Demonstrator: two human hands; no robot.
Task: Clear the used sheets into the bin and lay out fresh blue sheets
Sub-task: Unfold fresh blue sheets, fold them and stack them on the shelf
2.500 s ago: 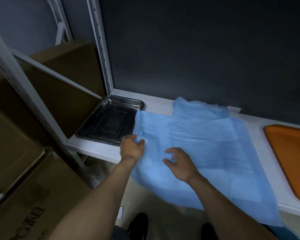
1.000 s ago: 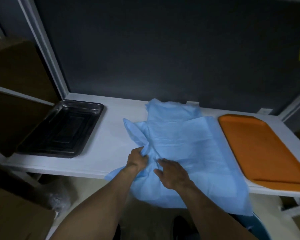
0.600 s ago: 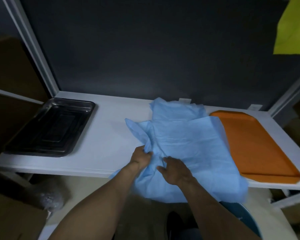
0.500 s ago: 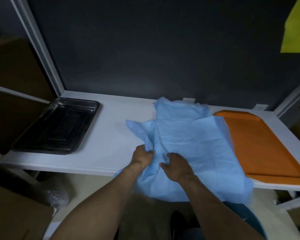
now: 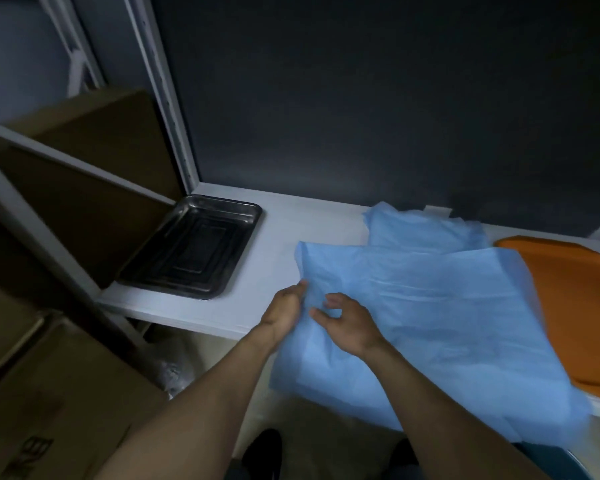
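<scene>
Blue sheet (image 5: 430, 306), on shelf (image 5: 274, 237) between steel tray (image 5: 191, 251) and orange tray (image 5: 568, 289), near edge overhanging: I judge clearing underway, left hand (image 5: 284, 308) pinching its left edge, right hand (image 5: 347, 327) resting on it, fingers loose; next, bunch it up.

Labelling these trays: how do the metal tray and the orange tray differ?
The metal tray is dark, shiny steel; the orange tray is matte orange. The metal tray lies uncovered at the white shelf's left end; the orange tray lies at the right, its left edge under the blue sheet, partly out of frame. Both are rimmed rectangles lying flat on the shelf.
</scene>
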